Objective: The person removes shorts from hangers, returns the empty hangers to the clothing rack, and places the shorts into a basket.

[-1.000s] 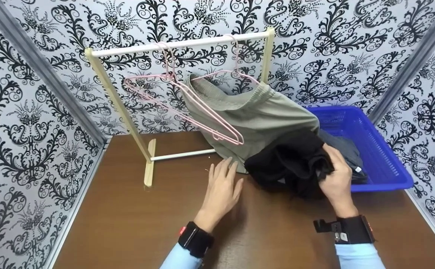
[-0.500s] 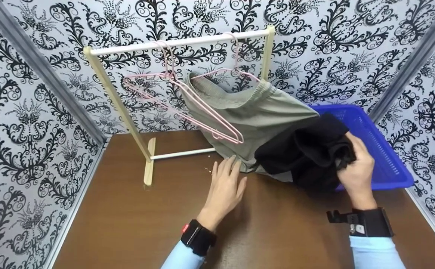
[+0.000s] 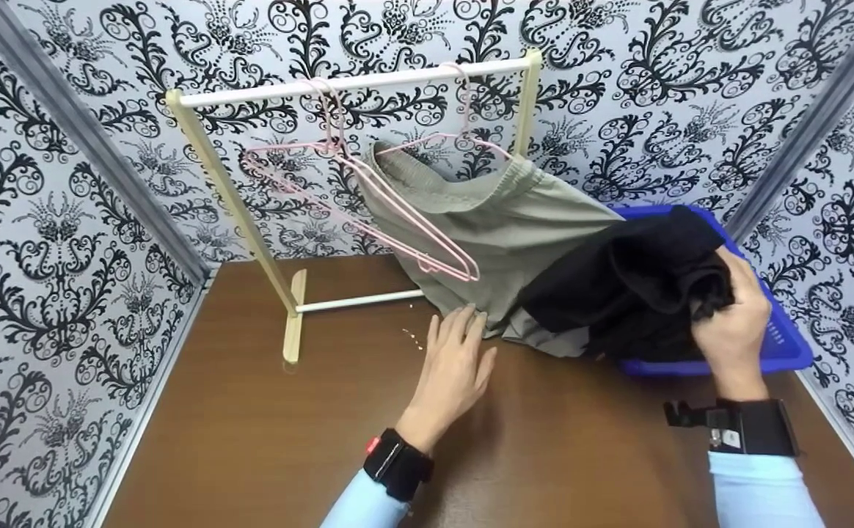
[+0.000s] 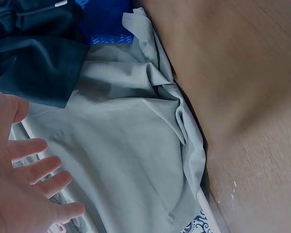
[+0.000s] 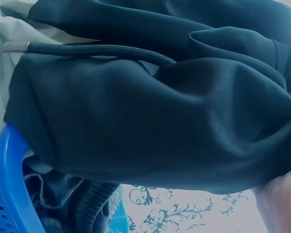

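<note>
My right hand (image 3: 736, 323) grips a bunched black garment (image 3: 632, 279) over the blue basket's near side. A cord with a metal tip, a drawstring (image 5: 102, 49), lies across the cloth in the right wrist view. Part of the black cloth overlaps a grey-green garment with an elastic waistband (image 3: 500, 242), which hangs from a pink hanger (image 3: 487, 144) on the rack. Its lower end trails on the table. At its bottom edge is my left hand (image 3: 453, 363), fingers extended and slightly spread, holding nothing. The left wrist view shows those fingers apart beside the grey-green cloth (image 4: 126, 141).
A small rack with a white rail (image 3: 353, 82) and wooden posts stands at the back. Bare pink hangers (image 3: 398, 213) hang on its left part. The blue basket (image 3: 786, 359) at right holds dark folded clothes (image 5: 92, 204). Patterned walls (image 3: 67, 220) enclose the table.
My right hand has carried the black garment to the right, from in front of the grey-green garment to over the basket. My left hand has shifted slightly right.
</note>
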A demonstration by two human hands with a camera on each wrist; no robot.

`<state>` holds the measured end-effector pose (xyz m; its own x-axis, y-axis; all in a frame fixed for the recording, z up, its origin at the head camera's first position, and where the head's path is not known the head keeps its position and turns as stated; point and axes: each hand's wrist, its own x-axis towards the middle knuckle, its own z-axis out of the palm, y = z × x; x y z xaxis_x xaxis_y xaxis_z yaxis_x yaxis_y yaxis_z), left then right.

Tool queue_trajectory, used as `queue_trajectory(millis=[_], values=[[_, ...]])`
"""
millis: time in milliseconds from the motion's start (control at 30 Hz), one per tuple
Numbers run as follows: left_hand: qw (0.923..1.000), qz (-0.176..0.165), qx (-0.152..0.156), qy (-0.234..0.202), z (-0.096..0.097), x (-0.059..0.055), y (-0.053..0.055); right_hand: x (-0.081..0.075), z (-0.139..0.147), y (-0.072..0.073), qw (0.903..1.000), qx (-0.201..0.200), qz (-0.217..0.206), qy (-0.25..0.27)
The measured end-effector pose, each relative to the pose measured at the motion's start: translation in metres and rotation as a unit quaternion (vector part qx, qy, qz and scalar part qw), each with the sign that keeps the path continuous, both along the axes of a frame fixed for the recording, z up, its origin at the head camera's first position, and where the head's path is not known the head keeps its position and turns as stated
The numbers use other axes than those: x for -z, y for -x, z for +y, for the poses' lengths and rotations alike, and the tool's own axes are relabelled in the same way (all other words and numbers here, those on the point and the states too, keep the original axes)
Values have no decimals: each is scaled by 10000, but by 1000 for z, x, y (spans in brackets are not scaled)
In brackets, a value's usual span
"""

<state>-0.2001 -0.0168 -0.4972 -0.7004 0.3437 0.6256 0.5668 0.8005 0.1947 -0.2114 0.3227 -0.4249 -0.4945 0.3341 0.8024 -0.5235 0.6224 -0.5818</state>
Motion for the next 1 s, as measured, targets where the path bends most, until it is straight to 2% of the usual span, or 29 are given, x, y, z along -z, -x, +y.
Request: queue_trajectory(millis=[200,300,633,833,1000], values=[[9999,-121,-24,76,2,0,0,-12,-4,-8,9997,223,121,59],[9999,-152,-21,72,3,-1,0,-13,-1,-10,9994,325,73,94],[9998,-196,55,4,4,-1,-1,20,34,4,9957,899,-93,226],[9997,-224,78,-1,4,-2,-2,26,35,1,9915,1248,-202,309],[9996,-283,31,58,4,-2,-3,30,39,-3,9878,1415,-640,131]])
